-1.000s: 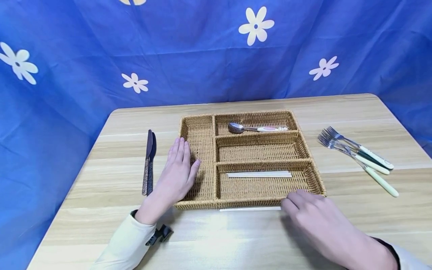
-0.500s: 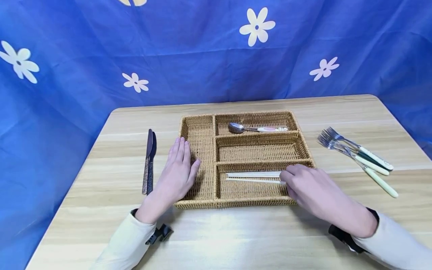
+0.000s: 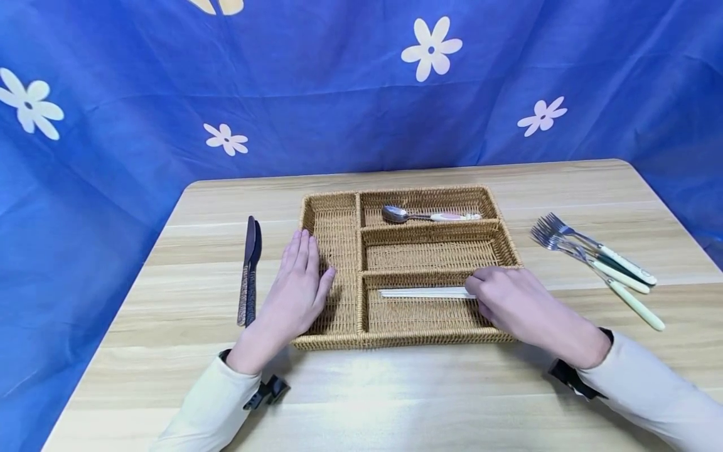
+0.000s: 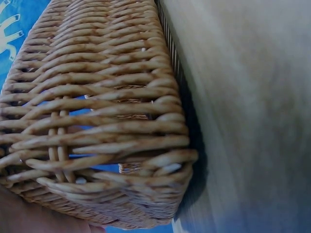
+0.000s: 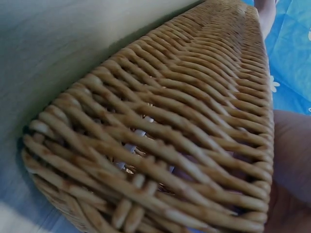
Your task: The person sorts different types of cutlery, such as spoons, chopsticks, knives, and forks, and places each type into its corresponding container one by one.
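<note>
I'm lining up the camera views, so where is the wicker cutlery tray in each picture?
Head: the wicker cutlery tray lies just below and right of centre.
Left wrist: its woven side fills the left and centre.
Right wrist: its woven side runs from the top right down to the bottom.
Shared landmark: blue flowered cloth, across the top, upper left and upper right respectively.

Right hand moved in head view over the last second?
Yes: the right hand moved forward, from the near edge of the tray to the right end of the chopsticks inside it.
</note>
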